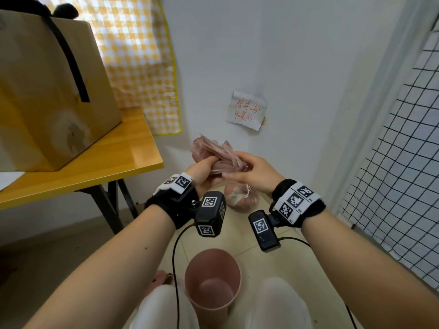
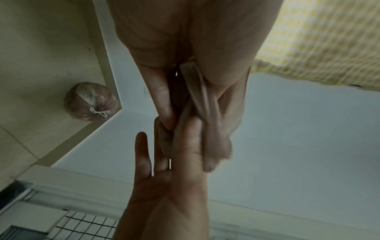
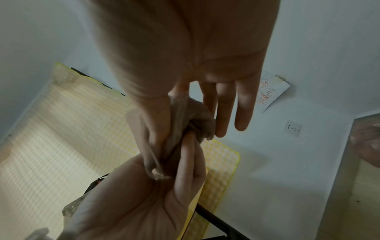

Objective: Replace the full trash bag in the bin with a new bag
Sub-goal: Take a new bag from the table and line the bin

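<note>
The new bag (image 1: 217,155) is a thin pink one, bunched up and not opened yet. It is held up in the air in front of the person, above the floor and well away from the bin (image 1: 212,279).

The left hand (image 1: 202,170) has a closed grip on the bag, with the fingers and thumb curled round the crumpled plastic. The right hand (image 1: 251,172) pinches the other end between thumb and first finger, and its other fingers (image 3: 242,104) stick out straight.

The bin is a pink cup-shaped one, standing on the floor between the person's knees. It looks bare inside, with no bag in it. The full bag (image 1: 240,198) is tied with a white string and sits on the floor by the wall, past the hands. So the old bag is out, and I think the job now is to open the new one.

The plastic is thin and sticks to itself. If both hands pull hard on the wrong part, it could tear or stretch. If the pinch slips, the bag could drop on the floor.

A table (image 1: 118,167) with a cardboard box (image 1: 47,103) is on the left.
</note>
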